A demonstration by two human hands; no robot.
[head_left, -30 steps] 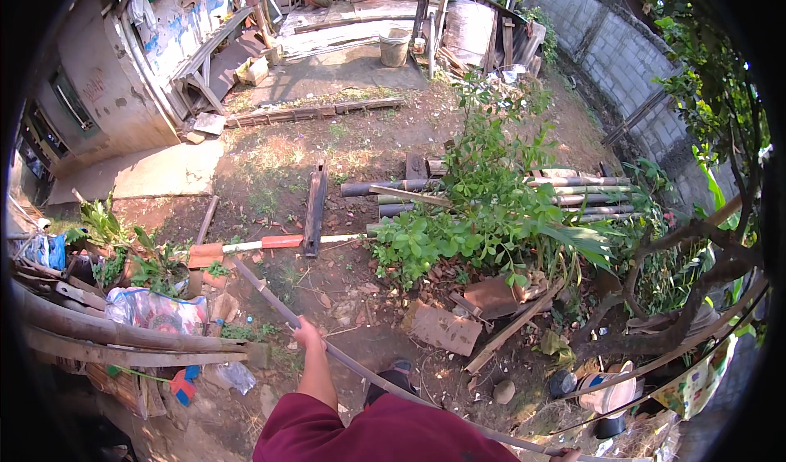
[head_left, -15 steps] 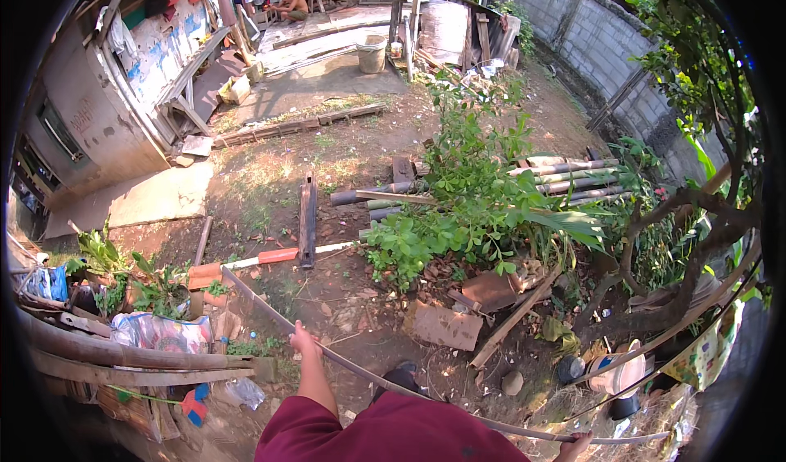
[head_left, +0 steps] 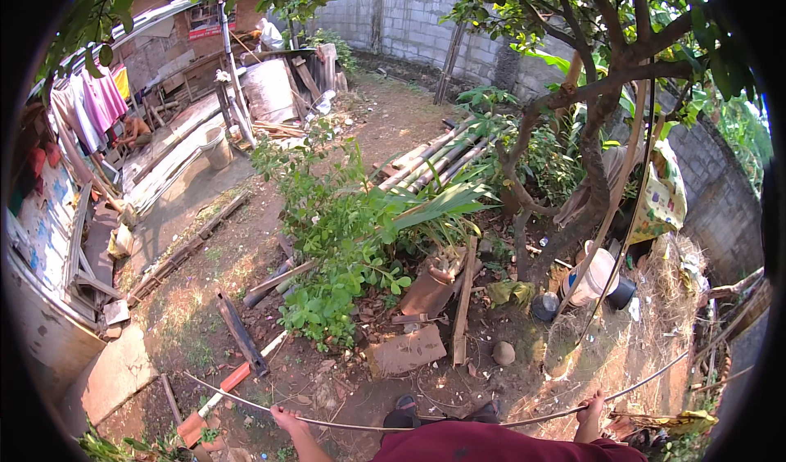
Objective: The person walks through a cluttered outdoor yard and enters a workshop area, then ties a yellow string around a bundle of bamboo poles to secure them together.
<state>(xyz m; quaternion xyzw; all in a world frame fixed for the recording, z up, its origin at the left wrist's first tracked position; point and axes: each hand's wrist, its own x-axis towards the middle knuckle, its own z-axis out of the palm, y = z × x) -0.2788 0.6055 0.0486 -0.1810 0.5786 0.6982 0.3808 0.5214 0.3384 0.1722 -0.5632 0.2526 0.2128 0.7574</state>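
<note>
A long, thin, bowed strip, seemingly split bamboo (head_left: 336,424), runs crosswise in front of my body. My left hand (head_left: 288,419) is closed around its left part, and the left end juts out over the ground. My right hand (head_left: 591,406) grips it farther right, and the other end slants up and away. Between my hands the strip sags close to my dark red shirt (head_left: 508,444). Just beyond it my feet in dark footwear (head_left: 405,402) show on the soil.
A leafy bush (head_left: 327,241) grows ahead, with bamboo poles (head_left: 442,159) behind it. A tree trunk (head_left: 594,147) stands at right, near a pale bucket (head_left: 591,275). Flat brown slabs (head_left: 405,350), a plank (head_left: 465,302) and a stone (head_left: 503,353) lie nearby. Another person (head_left: 133,132) sits far left.
My view has swung to the right, bringing the tree and bucket toward the middle. Both hands still hold the strip, which now lies more level across my front; the right hand shows more fully.
</note>
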